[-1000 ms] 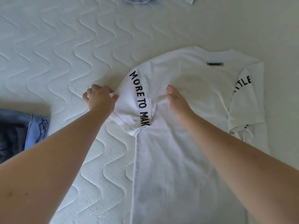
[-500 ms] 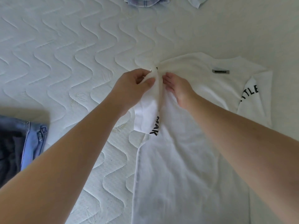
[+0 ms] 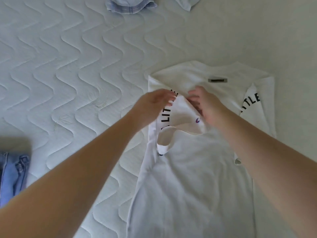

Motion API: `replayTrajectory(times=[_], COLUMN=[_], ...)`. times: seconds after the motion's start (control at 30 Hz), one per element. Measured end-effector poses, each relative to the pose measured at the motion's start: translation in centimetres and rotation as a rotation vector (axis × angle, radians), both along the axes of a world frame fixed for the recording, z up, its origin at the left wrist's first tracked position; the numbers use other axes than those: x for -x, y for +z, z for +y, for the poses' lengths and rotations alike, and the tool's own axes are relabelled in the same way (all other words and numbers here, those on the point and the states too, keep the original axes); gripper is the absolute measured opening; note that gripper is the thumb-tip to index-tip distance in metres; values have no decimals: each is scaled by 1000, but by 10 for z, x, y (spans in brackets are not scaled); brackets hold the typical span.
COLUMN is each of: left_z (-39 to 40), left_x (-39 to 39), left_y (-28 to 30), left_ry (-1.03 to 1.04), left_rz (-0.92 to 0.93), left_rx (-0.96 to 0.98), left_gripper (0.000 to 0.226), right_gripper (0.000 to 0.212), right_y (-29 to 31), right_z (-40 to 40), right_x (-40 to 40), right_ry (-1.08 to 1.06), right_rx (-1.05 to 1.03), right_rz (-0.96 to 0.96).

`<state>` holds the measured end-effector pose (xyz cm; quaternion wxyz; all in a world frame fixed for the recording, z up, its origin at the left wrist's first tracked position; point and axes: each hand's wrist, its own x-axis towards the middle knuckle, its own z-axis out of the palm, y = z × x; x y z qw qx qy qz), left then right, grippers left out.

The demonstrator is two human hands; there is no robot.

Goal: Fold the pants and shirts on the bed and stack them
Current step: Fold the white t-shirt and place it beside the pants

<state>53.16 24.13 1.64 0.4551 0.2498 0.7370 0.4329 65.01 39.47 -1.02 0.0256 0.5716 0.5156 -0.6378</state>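
Note:
A white T-shirt [image 3: 197,177] with black lettering lies back-up on the quilted mattress [image 3: 68,74], collar away from me. Its left sleeve [image 3: 181,115] is folded inward over the body, showing letters and a small logo. My left hand [image 3: 154,102] holds the sleeve's top edge, fingers curled over the cloth. Beside it, my right hand [image 3: 205,102] rests on the same sleeve with fingers bent down; whether it pinches the fabric is hidden. The right sleeve [image 3: 255,102] also lies folded in.
Blue jeans [image 3: 12,176] lie at the left edge. A light blue plaid garment [image 3: 130,5] and another pale piece [image 3: 187,2] sit at the far edge of the mattress.
My left hand has carried the left sleeve from the shirt's outer side over onto the body. The right hand stayed near the shoulder. The camera has moved closer.

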Motion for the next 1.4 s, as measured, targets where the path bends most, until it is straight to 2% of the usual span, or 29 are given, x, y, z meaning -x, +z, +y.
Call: replayTrajectory(times=[0.07,0.17,0.23,0.3,0.43,0.5,0.67,0.8,0.9,0.97,1.0,1.07,1.13,1.23,1.3,1.33,1.4], left_z=[-2,10,24,39,65,75,85,94,100,105,106,108,109,106,98,91,74], left_x=[23,51,61,67,84,95,117,111,100,98,98,98,94,81,70,65,53], left_y=[-9,-24,-31,-33,-22,-17,-16,-34,-41,-41,-41,-40,-40,-42,-43,-44,-45], left_ry=[9,-230,-410,-579,-923,-976,-813,-683,-647,-633,-625,-606,-573,-508,-482,-450,-313], left_rz=[257,557,644,702,853,918,834,864,917,936,934,913,858,773,781,811,859], left_rx=[67,204,259,294,458,445,458,392,391,384,376,362,348,245,169,153,146], left_gripper=[28,43,50,46,33,32,43,39,42,43,43,41,37,36,41,45,52], right_gripper=[36,36,33,35,31,32,37,22,38,25,19,38,44,36,32,26,19], right_y=[-3,-10,-12,-5,20,33,43,36,34,31,28,18,6,-3,2,6,11], right_z=[-8,-29,-39,-37,-8,10,34,41,48,54,56,57,51,39,23,11,-22], right_x=[-10,-18,-19,-20,-25,-26,-29,-36,-39,-41,-41,-41,-44,-55,-64,-67,-72], right_ry=[203,441,598,689,866,910,937,1000,992,935,900,849,843,760,623,570,540], right_rx=[-192,-357,-450,-514,-528,-536,-562,-543,-544,-634,-668,-649,-687,-1030,-1184,-1201,-1062], right_rz=[-142,-306,-397,-417,-354,-323,-340,-477,-608,-634,-625,-603,-597,-615,-521,-429,-300])
